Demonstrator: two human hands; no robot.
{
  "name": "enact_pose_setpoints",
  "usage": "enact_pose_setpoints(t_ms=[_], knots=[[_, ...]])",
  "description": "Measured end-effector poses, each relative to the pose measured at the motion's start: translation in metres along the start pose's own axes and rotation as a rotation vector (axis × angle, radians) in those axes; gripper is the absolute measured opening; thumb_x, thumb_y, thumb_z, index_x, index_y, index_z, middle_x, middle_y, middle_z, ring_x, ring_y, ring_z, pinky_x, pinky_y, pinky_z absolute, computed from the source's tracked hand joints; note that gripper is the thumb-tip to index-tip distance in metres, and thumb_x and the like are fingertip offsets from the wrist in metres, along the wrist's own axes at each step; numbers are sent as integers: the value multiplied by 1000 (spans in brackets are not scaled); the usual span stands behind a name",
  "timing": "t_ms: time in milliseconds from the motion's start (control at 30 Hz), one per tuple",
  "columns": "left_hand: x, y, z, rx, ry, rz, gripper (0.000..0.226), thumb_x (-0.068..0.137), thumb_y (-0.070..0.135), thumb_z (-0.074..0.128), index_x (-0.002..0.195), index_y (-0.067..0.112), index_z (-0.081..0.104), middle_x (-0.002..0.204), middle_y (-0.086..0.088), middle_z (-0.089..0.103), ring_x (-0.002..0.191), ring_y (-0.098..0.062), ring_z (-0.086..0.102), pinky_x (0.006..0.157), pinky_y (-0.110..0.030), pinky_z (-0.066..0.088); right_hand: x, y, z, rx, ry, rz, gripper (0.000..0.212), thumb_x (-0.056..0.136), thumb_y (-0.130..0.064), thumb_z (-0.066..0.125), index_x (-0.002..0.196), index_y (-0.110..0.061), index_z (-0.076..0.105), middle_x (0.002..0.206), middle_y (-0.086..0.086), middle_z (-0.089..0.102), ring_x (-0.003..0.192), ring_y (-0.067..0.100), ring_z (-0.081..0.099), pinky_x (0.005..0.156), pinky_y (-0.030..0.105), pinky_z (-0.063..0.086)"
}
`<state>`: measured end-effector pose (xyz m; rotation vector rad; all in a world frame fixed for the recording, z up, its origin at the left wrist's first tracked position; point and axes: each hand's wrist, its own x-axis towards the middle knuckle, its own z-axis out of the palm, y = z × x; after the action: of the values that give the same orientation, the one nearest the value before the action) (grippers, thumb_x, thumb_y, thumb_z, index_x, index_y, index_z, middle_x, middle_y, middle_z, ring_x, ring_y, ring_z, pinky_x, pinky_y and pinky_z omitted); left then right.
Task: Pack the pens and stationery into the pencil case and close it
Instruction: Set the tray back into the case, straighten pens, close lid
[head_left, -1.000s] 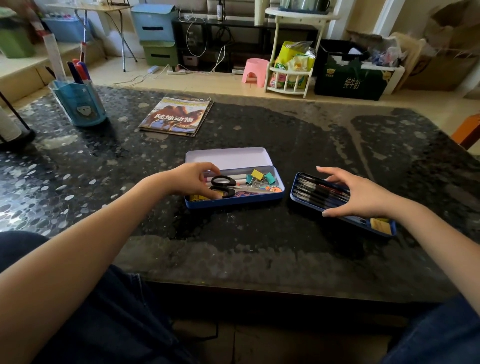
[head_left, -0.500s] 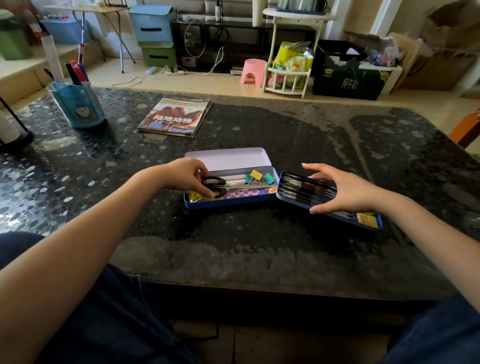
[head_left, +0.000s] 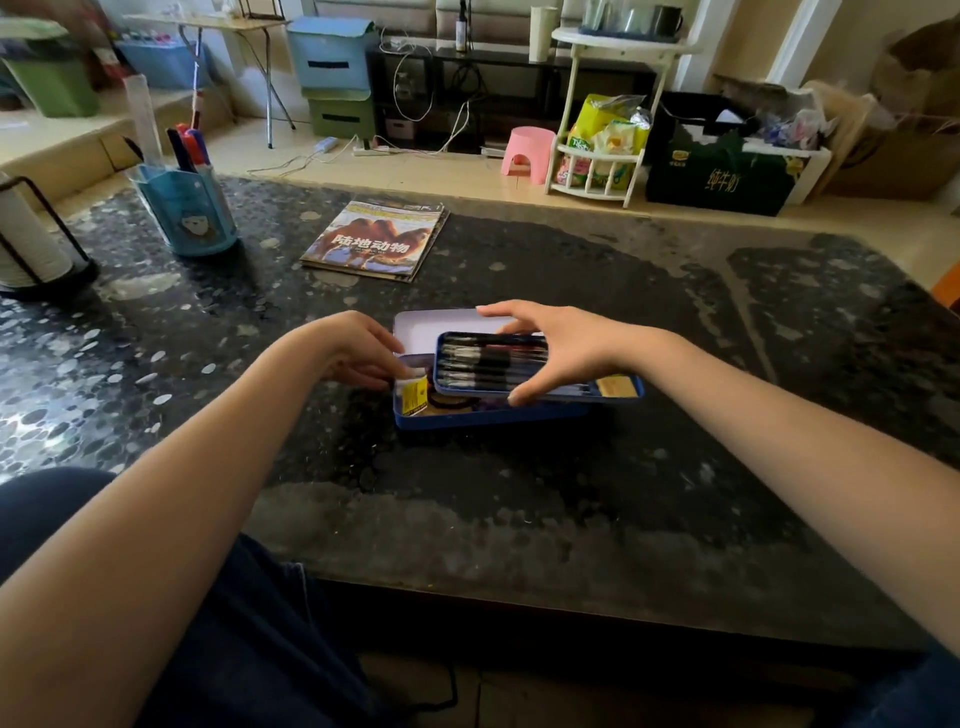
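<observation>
Near the middle of the dark speckled table (head_left: 675, 493), the blue pencil case (head_left: 483, 418) lies open with its pale lid (head_left: 431, 327) tipped back. The right hand (head_left: 576, 348) grips the pen tray (head_left: 524, 366) across its width, thumb on the near rim and fingers over the far rim, holding it just above the case; its right end overhangs the case's right edge. Dark pens lie lengthwise in the tray, blurred. The left hand (head_left: 358, 345) rests at the case's left end, fingers loosely curled and touching its rim, gripping nothing that can be made out. A yellow item (head_left: 414, 396) with tiny unreadable print stands in the case's left end beside what may be black scissor handles (head_left: 452, 401). Farther back lies a magazine (head_left: 376, 241) titled "陆地动物". A green bag (head_left: 719, 179) on the floor reads "纯牛奶". The near and right parts of the table lie bare.
</observation>
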<state>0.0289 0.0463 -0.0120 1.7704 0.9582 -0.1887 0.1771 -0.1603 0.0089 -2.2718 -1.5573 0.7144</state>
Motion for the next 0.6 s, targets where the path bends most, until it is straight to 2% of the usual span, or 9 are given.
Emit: enact_pose_setpoints(t_ms=[100, 200, 267, 333, 400, 500, 600], knots=[[0, 1, 3, 51, -57, -12, 41, 75, -4, 71, 110, 13, 57, 96, -4, 61, 85, -16, 61, 67, -30, 58, 18, -14, 5, 27, -30, -38, 98, 68, -43, 81, 145, -41, 20, 147, -6, 40, 136, 13, 35, 102, 26, 28], [5, -2, 5, 187, -28, 10, 38, 79, 1, 69, 109, 16, 54, 97, -3, 59, 83, -15, 60, 68, -31, 55, 27, -20, 9, 38, -56, -58, 98, 70, -39, 81, 146, -39, 19, 148, -5, 40, 136, 11, 34, 99, 21, 26], [7, -3, -3, 97, -83, -7, 37, 82, -4, 65, 111, 15, 53, 99, -6, 60, 88, -19, 61, 74, -35, 56, 29, -19, 12, 33, -57, -58, 99, 69, -39, 81, 146, -38, 20, 147, -5, 41, 136, 11, 36, 103, 23, 28], [7, -4, -14, -86, -145, -42, 36, 85, -9, 57, 113, 12, 54, 102, -11, 64, 92, -23, 64, 73, -38, 60, 31, -16, 15, 28, -70, -55, 100, 67, -41, 82, 146, -39, 21, 147, -6, 40, 135, 11, 37, 107, 26, 30], [8, -6, -22, -161, -160, -43, 32, 86, -5, 57, 114, 10, 58, 105, -12, 67, 94, -23, 66, 70, -35, 60, 33, -16, 20, 30, -88, -58, 100, 66, -41, 82, 145, -40, 21, 148, -7, 39, 136, 10, 36, 106, 25, 30], [7, -5, -21, -113, -143, -20, 25, 82, 5, 68, 106, 9, 66, 103, -9, 71, 92, -18, 69, 67, -27, 60, 34, -15, 23, 50, -97, -57, 99, 67, -42, 82, 145, -38, 22, 149, -9, 37, 136, 8, 35, 104, 23, 30], [5, -5, -14, -49, -76, 16, 22, 75, 3, 74, 96, 10, 69, 89, -6, 72, 75, -12, 70, 56, -20, 58, 32, -13, 25, 56, -89, -48, 96, 68, -41, 81, 146, -34, 24, 150, -11, 34, 137, 6, 32, 107, 22, 28]])
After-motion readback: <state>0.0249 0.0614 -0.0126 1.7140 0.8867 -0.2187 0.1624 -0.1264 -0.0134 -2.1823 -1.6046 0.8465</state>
